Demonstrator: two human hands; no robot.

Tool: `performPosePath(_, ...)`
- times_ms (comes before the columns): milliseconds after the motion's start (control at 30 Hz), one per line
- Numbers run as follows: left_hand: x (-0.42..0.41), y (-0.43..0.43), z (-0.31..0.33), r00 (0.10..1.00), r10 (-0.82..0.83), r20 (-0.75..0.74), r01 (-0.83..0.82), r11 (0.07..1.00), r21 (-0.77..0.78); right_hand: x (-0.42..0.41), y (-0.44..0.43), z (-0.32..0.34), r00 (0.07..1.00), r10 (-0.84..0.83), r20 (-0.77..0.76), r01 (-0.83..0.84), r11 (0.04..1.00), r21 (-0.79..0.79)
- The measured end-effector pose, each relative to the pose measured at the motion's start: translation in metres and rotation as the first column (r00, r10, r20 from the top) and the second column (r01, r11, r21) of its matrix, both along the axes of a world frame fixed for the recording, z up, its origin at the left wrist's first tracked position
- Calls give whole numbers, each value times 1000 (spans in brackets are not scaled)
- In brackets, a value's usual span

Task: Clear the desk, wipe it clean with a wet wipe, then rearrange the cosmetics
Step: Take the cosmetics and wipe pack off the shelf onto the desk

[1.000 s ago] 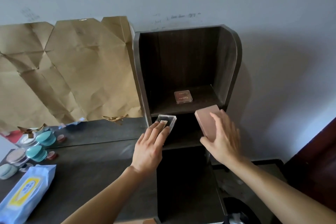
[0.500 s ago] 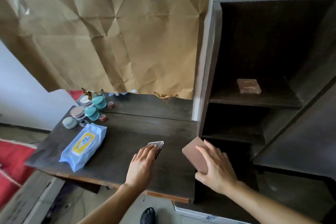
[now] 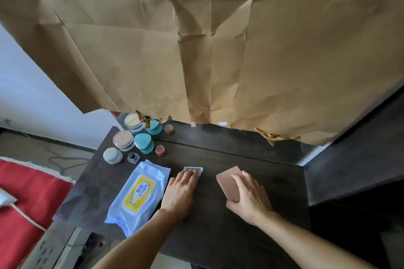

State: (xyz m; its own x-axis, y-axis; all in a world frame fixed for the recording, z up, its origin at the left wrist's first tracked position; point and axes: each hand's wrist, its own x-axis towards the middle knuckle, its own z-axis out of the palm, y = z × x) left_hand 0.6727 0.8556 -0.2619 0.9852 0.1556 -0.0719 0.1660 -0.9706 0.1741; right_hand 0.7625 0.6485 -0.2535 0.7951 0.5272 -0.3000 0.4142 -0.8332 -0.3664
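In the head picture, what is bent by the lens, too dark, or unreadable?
Head view: the wide lens bows the desk edges and stretches the brown paper; head view: the lower right lies in deep shadow; head view: small print on the wet wipe pack is too soft to read.

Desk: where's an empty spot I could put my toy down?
The widest bare patch of desk lies between the right hand, holding the pink case, and the dark shelf unit. Another strip runs behind that case, up to the mirror. The back left corner is crowded with jars, and the wipes pack fills the left.
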Motion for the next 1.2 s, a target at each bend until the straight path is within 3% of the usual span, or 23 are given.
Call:
performPosePath(367,56,88,-52,980,-161,-115,167,985,49,24,128,-51,988,-154,-33,152,986,-69)
performPosePath(633,65,103,-66,973,-146,-179,144,989,-21,33,163,-69,980,-198,-20,199,980,-1)
performPosePath(967,66,93,-51,986,-143,-81,149,986,71,42,128,-57,977,-209,-35,211,975,66)
performPosePath(1200,66,20,-15,961,-266,78,269,963,-28,25,40,-31,959,-273,80,254,949,186)
